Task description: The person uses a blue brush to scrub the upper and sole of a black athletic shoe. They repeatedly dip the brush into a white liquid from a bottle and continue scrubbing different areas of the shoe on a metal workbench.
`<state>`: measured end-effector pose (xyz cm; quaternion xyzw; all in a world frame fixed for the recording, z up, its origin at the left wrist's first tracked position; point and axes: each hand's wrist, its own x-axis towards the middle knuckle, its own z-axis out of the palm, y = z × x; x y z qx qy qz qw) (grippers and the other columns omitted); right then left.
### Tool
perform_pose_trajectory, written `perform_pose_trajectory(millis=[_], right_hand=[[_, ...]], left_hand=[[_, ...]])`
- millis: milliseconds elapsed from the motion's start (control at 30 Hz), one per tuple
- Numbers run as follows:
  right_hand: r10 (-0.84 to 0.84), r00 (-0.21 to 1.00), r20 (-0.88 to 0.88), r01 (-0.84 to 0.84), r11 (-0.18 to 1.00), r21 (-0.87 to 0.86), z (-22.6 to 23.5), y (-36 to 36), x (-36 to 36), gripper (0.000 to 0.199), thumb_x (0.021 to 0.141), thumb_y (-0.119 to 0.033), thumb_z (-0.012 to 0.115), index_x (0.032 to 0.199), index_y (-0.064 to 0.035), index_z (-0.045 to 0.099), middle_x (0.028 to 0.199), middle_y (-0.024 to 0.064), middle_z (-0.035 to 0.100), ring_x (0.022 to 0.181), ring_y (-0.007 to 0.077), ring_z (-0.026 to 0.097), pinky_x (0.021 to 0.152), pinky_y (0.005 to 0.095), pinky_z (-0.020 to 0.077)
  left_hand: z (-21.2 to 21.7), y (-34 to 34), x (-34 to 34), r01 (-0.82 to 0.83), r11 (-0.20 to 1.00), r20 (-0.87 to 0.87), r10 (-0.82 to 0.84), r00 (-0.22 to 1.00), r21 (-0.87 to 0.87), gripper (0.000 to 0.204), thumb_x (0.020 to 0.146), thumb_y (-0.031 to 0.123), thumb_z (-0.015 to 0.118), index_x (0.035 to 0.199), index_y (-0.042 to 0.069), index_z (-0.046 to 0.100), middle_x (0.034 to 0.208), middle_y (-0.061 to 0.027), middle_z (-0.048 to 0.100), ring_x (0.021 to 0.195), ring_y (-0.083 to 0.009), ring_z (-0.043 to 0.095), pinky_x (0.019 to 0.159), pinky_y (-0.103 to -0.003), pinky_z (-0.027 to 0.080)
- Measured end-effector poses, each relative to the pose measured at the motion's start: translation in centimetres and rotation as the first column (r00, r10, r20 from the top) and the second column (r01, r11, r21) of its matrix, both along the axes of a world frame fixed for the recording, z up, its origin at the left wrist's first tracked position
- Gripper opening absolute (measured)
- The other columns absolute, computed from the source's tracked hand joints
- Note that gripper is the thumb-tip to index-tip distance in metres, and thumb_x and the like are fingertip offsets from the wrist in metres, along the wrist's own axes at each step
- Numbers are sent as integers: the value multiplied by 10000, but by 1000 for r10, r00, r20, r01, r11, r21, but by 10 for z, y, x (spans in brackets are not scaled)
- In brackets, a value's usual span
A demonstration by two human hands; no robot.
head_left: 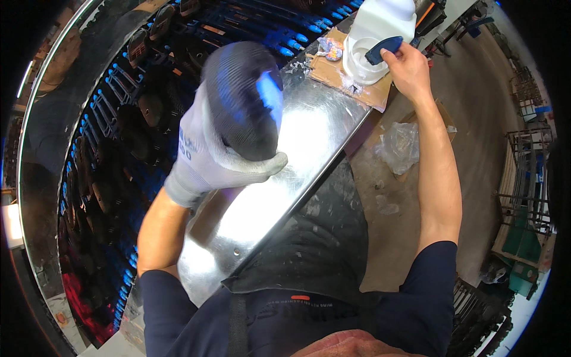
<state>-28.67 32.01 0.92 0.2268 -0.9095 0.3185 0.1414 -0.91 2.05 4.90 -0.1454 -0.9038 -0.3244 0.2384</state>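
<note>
My left hand point(208, 149), in a pale grey work glove, is wrapped round a dark, rounded, knit-textured piece point(241, 101) that looks like a shoe upper. It is held up over the metal bench, with a bright blue-white glare on its side. My bare right hand point(409, 66) reaches to the far right and pinches a small dark blue flat scraper point(383, 50). The scraper's end is over the open cup of a white plastic dispenser point(364, 62); whether it touches the contents cannot be made out. The dispenser stands on a sheet of cardboard point(324, 71).
The shiny metal bench point(303, 143) runs diagonally before me. Beyond it on the left is a rack point(119, 98) of blue-tipped rods carrying several dark shoe-like pieces. A multicoloured lump point(331, 49) lies on the cardboard. A clear plastic bag point(399, 146) is below the bench edge, at right.
</note>
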Motion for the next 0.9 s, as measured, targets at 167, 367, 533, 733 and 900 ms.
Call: perform_pose_trajectory(millis=[167,367,533,733,900], right_hand=[[79,994,-69,-59,964,259,-4,-20,-11,283,925,-260,732,1002,12,727,865,207,727,817,387,697,759,472,540],[6,967,253,4,999,-37,-2,-6,-21,297,921,-264,748,1015,18,749,809,129,759,731,242,738,675,386,570],[50,887,458,170,888,-426,-21,19,-33,283,954,-243,775,1027,27,732,841,98,741,691,150,699,636,275,565],[513,663,545,231,553,-801,-41,43,-21,220,1010,-142,704,1131,41,716,952,133,759,877,208,747,764,293,614],[595,502,628,380,501,-778,-90,53,-6,155,1012,-108,689,1074,33,707,890,136,752,801,228,755,730,310,633]], left_hand=[[-59,17,-6,114,941,-146,-70,987,318,636,750,384,911,1272,73,722,1313,-198,666,1269,-410,593,1094,-535,460],[-62,-2,48,7,977,131,-36,991,213,914,729,448,951,1452,18,591,1463,-235,574,1416,-477,487,1226,-556,329],[-77,-13,76,7,1000,164,-3,987,-27,1058,722,371,981,1544,-16,440,1515,-281,519,1398,-461,539,1208,-511,396],[-115,-27,95,9,989,17,-7,1000,-150,999,719,369,964,1482,-53,478,1393,-303,598,1336,-481,577,1175,-542,425],[-165,-48,111,-70,971,337,-11,942,229,788,945,190,772,1550,-74,342,1505,-246,537,1379,-391,564,1208,-452,417]])
